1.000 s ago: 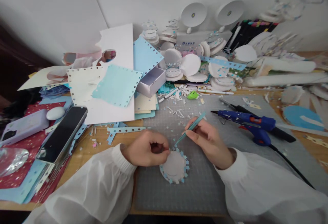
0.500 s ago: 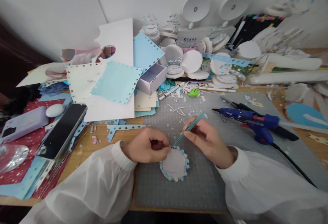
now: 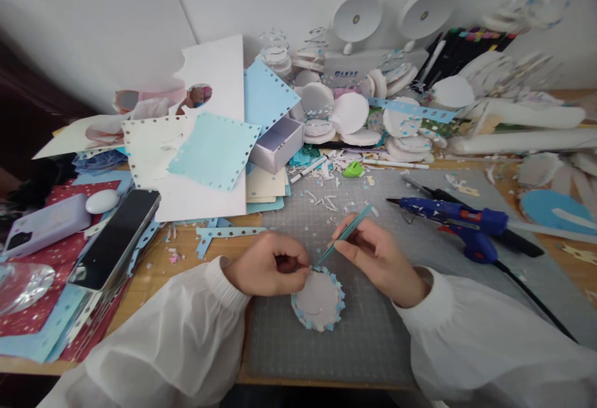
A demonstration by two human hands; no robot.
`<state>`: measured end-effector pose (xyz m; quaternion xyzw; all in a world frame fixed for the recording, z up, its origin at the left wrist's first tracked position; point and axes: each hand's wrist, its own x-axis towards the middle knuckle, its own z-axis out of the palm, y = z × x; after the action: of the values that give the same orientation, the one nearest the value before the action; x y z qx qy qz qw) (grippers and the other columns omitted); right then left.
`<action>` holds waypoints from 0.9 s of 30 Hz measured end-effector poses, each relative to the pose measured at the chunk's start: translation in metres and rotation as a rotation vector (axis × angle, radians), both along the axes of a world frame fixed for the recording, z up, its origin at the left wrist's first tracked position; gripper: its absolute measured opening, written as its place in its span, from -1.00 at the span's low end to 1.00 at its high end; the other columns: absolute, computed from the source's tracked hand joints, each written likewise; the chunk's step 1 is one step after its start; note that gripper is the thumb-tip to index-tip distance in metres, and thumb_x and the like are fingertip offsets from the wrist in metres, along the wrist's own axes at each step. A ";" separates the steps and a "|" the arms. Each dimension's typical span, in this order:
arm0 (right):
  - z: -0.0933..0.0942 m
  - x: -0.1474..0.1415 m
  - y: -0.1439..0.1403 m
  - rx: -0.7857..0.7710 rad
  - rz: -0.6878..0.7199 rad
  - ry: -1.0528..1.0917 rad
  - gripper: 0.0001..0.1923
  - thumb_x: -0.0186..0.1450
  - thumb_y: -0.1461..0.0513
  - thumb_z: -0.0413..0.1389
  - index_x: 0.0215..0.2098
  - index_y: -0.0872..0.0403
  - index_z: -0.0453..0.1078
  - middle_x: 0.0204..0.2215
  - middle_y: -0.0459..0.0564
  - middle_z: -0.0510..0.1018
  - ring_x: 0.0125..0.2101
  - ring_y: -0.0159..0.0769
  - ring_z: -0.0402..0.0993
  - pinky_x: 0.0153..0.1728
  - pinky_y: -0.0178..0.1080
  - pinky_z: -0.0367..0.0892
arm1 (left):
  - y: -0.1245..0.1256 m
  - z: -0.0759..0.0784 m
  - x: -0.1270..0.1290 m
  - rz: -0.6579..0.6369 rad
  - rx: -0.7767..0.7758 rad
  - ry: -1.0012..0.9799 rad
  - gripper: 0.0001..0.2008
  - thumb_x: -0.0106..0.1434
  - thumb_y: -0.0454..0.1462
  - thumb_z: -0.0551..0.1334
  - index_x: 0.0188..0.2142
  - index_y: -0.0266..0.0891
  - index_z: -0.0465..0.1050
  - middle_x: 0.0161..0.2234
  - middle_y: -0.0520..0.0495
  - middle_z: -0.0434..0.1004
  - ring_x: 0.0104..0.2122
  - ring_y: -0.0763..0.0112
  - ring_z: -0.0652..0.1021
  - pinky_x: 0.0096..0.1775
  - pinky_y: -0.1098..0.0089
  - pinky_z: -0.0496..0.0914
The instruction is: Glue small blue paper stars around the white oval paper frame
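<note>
Tweezers (image 3: 346, 232), teal and thin, sit pinched in the right hand (image 3: 380, 259), their tip coming down to the upper left rim of a round white disc (image 3: 318, 300) that lies on the grey cutting mat (image 3: 373, 333). The disc carries a fringe of small blue paper stars around its edge. The left hand (image 3: 270, 265) is just left of the disc, curled, with thumb and fingertips pressed together at the disc's rim right beside the tweezer tip; whether a small piece sits between them is too small to tell. Both arms wear white sleeves. Taking the disc as the landmark: far to its right on the mat lies a blue glue gun (image 3: 459, 221) with its black cord trailing toward the near right. Beyond the disc, paper scraps (image 3: 324, 199) litter the far part of the mat, and further back stands a small open box (image 3: 276, 143) with a pile of similar white discs (image 3: 347, 115) to its right. Up and to the left of the disc are sheets of light blue paper (image 3: 212, 150) with punched edges, resting on white card. Far left of the disc, on the wooden tabletop (image 3: 153, 277), lies a black phone (image 3: 116, 240), and beyond it a lilac case (image 3: 41, 224) with a white oval object on top.
</note>
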<state>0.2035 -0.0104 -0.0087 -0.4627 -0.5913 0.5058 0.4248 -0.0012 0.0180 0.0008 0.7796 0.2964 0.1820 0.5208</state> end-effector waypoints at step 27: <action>0.003 0.002 0.002 -0.046 0.023 -0.013 -0.77 0.19 0.07 0.14 -0.35 0.06 0.33 -0.42 -0.04 0.43 -0.41 -0.33 0.39 -0.38 -0.27 0.35 | -0.002 -0.002 0.000 -0.001 0.010 -0.042 -0.85 0.05 -0.40 0.16 -0.63 -0.34 0.32 -0.68 0.13 0.14 -0.67 0.64 0.16 -0.62 0.57 0.07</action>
<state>0.2051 -0.0085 -0.0061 -0.4690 -0.5874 0.5210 0.4044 -0.0008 0.0159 -0.0011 0.7783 0.2839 0.1996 0.5232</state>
